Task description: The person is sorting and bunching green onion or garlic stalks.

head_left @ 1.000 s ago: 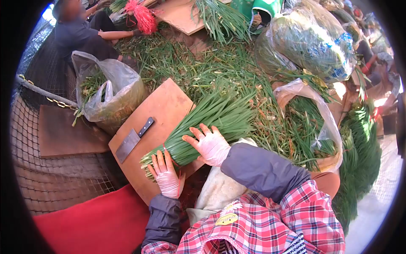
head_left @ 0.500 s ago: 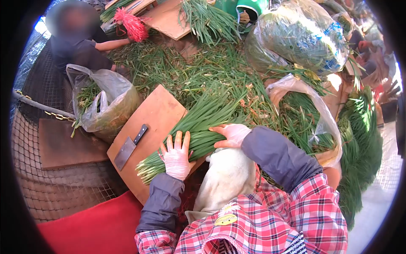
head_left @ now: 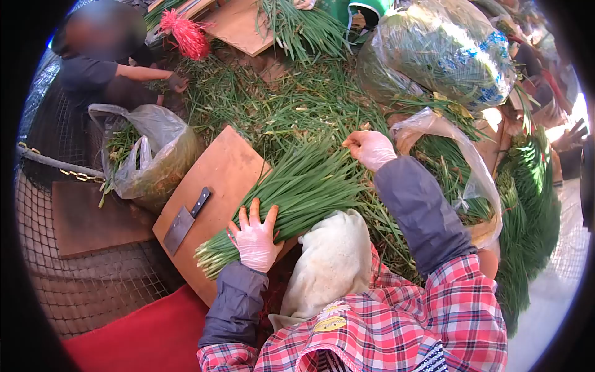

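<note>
A bundle of long green stalks [head_left: 304,192] lies slantwise across a wooden board [head_left: 229,167], its pale ends at the lower left. My left hand [head_left: 256,239] rests on the bundle near those ends, with its gloved fingers spread. At the far leafy end, to the right, my right hand [head_left: 372,149] is raised with thumb and fingertips pinched together. Whatever is between those fingertips is too small to make out. A cleaver [head_left: 186,220] with a black handle lies on the board, left of the bundle.
Loose green leaves [head_left: 279,99] cover the ground ahead. An open plastic bag [head_left: 155,155] stands at the left, near a seated person [head_left: 99,74]. Full clear bags [head_left: 446,56] sit at the upper right. More stalks [head_left: 527,211] lie at the right.
My right hand has left the middle of the bundle for its leafy end, and its fingers have closed. My left hand stays on the stalks. The other person's hand has moved away from the red strings.
</note>
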A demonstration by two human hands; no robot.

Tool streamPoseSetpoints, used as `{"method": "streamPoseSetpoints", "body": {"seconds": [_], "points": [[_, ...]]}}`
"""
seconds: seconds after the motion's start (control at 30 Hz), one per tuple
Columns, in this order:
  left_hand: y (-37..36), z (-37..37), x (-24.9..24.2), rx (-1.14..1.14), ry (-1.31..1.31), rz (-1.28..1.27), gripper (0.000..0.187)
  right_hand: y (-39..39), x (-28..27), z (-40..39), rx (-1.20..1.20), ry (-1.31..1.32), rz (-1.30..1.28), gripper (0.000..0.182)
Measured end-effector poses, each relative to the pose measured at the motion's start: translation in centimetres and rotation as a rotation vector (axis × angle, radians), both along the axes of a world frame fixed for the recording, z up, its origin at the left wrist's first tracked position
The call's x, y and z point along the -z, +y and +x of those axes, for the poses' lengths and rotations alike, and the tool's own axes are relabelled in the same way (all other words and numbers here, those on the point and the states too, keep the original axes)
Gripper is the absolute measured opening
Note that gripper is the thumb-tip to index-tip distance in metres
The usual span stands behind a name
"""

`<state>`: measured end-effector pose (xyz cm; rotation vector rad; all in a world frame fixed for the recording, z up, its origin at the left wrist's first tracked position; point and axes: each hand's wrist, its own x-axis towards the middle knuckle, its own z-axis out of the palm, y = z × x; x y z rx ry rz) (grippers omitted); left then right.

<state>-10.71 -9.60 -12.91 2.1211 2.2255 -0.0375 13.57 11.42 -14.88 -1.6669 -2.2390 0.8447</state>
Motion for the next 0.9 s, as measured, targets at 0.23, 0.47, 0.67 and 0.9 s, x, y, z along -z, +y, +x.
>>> {"method": "streamPoseSetpoints", "body": {"seconds": [0.23,0.47,0.67,0.9], "points": [[-0.8,0.9,0.7,0.018,0.020,0.122,0.081,1.8,3.7,-1.6,-0.070,-0.172,0.039,0.024],[-0.6,1.1,0.8,0.029,-0.009,0.123,0.082,3.1,6.9,-3.6,-0.370,-0.204,0.021,0.034],[0.0,1.2,0.6,0.030,-0.013,0.105,0.083,1.7,7.5,-5.9,-0.056,-0.182,-0.049,0.025],[0.0,1.1,0.7,0.016,-0.001,0.100,0.091,3.9,8.4,4.2,0.356,0.138,0.111,0.041]]}}
